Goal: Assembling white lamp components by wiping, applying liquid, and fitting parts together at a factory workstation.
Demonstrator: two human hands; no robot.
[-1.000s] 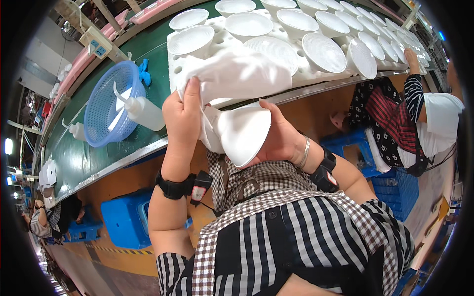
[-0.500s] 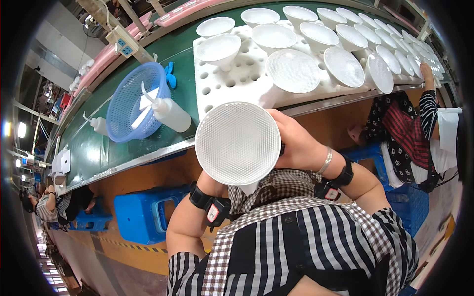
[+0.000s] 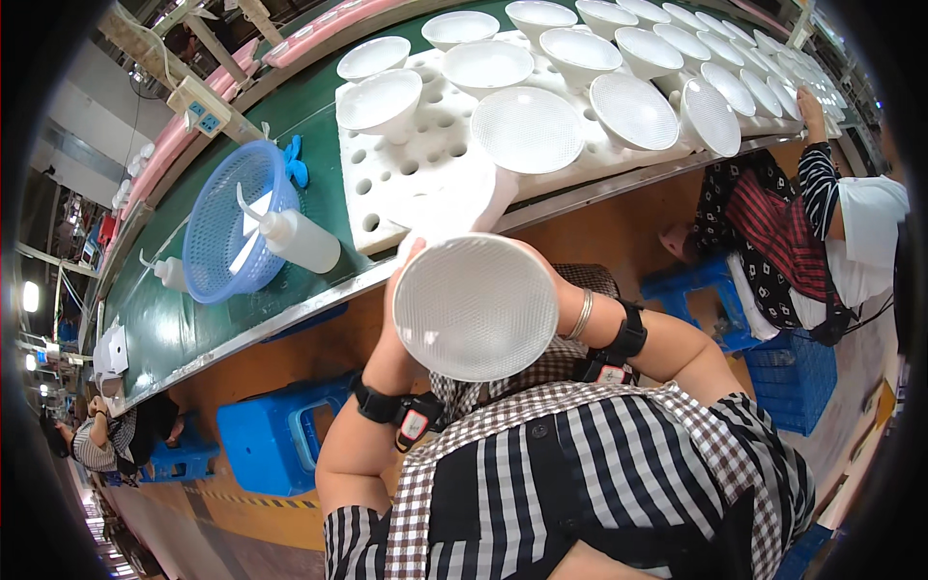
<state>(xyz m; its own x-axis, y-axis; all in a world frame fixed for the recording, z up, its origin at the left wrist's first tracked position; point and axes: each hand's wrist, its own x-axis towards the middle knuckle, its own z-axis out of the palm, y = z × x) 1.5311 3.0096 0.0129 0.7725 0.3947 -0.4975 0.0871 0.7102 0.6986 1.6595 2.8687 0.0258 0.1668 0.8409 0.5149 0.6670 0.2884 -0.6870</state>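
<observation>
A white cone-shaped reflector lamp (image 3: 476, 307) with a textured round face is held up in front of me, its face toward the camera. My left hand (image 3: 389, 324) wraps its left edge, with fingertips showing near the far rim. My right hand (image 3: 565, 298) grips it from the right, most of its fingers hidden behind the lamp. Just beyond them, a second white lamp (image 3: 474, 198) leans over the near edge of the white foam tray (image 3: 391, 184); it is blurred, and whether a hand touches it I cannot tell.
Several similar lamps (image 3: 527, 130) stand face up in the holed tray on the green workbench (image 3: 169, 319). To the left are a blue basket (image 3: 205, 261), a white squeeze bottle (image 3: 307, 242) and a blue clip-like piece (image 3: 296, 162). A co-worker's hand (image 3: 811, 114) reaches the tray at right.
The held lamp has come lower and nearer me. My left hand, formerly hidden behind it, now shows at its left edge. The view has shifted, and the leaning second lamp shows beyond.
</observation>
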